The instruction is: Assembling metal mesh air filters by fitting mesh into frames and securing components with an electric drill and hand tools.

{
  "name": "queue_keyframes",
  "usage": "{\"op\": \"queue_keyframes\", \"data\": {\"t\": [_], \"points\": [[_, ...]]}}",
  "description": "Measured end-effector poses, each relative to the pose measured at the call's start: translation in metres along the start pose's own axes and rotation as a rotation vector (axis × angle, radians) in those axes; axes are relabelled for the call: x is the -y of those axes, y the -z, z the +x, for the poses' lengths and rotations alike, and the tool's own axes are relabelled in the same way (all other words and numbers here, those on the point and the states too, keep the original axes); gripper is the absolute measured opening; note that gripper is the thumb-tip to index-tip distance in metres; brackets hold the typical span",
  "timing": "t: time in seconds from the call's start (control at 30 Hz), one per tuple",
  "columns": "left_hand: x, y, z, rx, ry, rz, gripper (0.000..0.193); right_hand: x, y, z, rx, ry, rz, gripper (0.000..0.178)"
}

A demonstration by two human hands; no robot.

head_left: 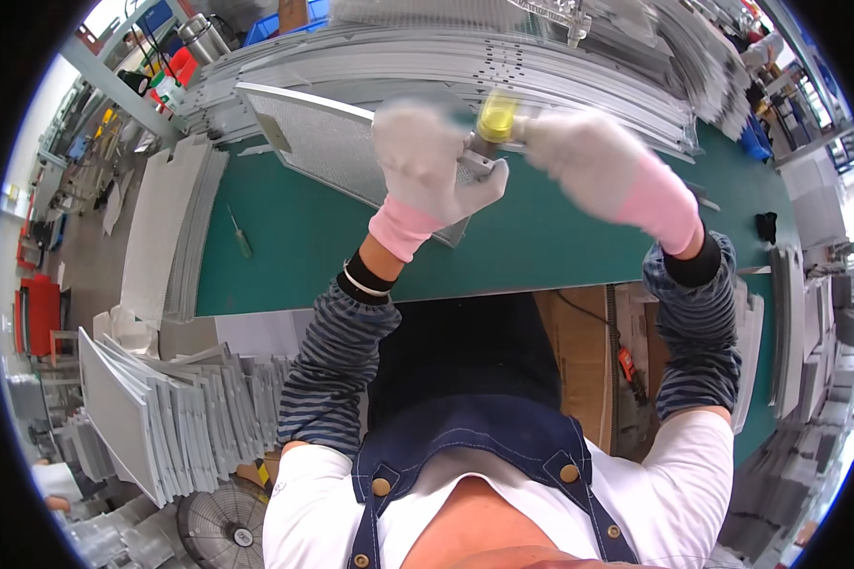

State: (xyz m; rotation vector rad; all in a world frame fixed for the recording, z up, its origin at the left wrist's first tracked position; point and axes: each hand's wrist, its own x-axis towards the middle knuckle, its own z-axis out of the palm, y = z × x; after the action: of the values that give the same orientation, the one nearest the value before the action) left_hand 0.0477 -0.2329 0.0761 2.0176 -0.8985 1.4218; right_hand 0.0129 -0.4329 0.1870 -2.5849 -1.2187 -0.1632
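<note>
My left hand (422, 171), in a white glove with a pink cuff, grips a framed mesh panel (323, 142) near its right end. The panel has a light metal rim and stands tilted over the green table. Closed round the handle of a mallet is my gloved right hand (598, 166), smeared by motion. The mallet's yellow head (496, 119) is beside the left hand, over the panel's metal end piece (479, 161). Whether the head touches the metal cannot be made out.
Long metal strips (408, 66) lie stacked along the back of the green table (294, 256). A screwdriver (241, 234) lies at left, near flat panels (166, 228). Several framed panels (180, 408) stand at lower left, by a fan (223, 526). A steel flask (202, 38) stands far left.
</note>
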Motion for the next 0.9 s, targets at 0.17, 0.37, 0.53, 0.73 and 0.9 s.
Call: {"op": "queue_keyframes", "data": {"t": [0.17,0.37,0.53,0.73,0.9], "points": [[0.0,0.009,-0.003,0.027,0.011,0.007,0.033,0.021,-0.003,-0.004,-0.354,-0.147,0.238,0.034],[0.003,0.023,-0.001,0.183,-0.013,-0.019,0.048,0.019,-0.032,-0.022,-0.275,-0.197,0.264,0.024],[-0.003,0.027,0.003,0.206,0.016,-0.006,0.048,0.025,-0.102,-0.056,-1.107,-0.402,1.261,0.021],[0.0,0.029,-0.002,0.192,0.035,-0.01,0.043,0.067,-0.137,-0.017,-0.794,-0.675,0.928,0.013],[-0.002,0.023,-0.004,0.136,0.024,0.001,0.039,0.053,-0.127,-0.028,-0.736,-0.604,0.73,0.015]]}}
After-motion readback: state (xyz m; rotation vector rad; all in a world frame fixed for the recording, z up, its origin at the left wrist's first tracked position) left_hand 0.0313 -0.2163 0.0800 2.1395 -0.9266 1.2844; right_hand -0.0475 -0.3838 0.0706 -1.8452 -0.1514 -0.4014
